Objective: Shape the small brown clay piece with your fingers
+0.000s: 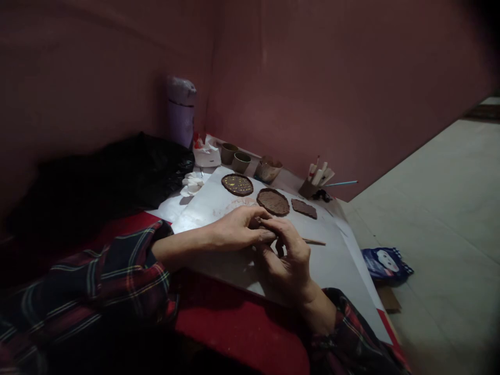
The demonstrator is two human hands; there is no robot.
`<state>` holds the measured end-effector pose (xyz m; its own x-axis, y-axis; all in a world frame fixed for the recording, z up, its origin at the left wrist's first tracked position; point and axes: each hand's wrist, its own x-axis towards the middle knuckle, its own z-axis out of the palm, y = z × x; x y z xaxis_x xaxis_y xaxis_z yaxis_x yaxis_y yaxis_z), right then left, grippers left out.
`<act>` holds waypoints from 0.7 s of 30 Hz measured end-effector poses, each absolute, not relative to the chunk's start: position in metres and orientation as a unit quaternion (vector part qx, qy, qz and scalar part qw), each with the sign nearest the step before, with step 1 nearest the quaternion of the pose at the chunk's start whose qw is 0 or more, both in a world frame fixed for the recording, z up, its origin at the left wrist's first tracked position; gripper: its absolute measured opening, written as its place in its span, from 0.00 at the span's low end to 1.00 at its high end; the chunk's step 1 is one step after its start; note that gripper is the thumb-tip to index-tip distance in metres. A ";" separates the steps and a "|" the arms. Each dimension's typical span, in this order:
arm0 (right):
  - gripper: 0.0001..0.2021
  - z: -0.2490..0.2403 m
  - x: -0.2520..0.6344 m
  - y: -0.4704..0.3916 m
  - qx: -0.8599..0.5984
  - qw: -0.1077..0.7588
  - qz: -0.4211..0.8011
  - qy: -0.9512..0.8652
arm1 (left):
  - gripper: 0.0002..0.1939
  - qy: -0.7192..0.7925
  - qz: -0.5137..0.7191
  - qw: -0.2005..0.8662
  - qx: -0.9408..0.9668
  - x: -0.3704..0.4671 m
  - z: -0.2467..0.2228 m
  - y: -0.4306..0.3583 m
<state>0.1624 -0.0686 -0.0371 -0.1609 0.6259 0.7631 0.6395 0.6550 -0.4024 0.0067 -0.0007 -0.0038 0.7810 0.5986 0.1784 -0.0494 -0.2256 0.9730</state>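
Because our left hand [238,228] and right hand [288,249] meet above the white sheet [332,276] with their fingers curled in close, the gap between them is narrow, and we cannot tell what, if anything, they pinch. If something soft is in there, we judge that uneven pressure could squash it or let it drop. Just beyond our fingers, the plain brown disc [273,202] lies flat on the sheet, between the yellow-flecked disc [237,185] and the brown rectangle [304,208]; a careless forward reach could dent its rim. Near our right hand lies the thin stick [314,242], which a brushing knuckle might roll away. Farther back, the blue stick [344,183] juts sideways from the brown holder [307,188], and a knock there could tip both.
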 end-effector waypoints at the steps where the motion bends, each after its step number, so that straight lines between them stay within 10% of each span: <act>1: 0.21 -0.037 0.163 -0.069 -0.414 0.498 -0.007 -0.762 | 0.20 0.185 0.273 0.595 0.733 0.007 -0.004 -0.001; 21: 0.20 -0.036 0.161 -0.070 -0.423 0.496 0.001 -0.758 | 0.16 0.189 0.274 0.598 0.729 0.006 -0.004 -0.001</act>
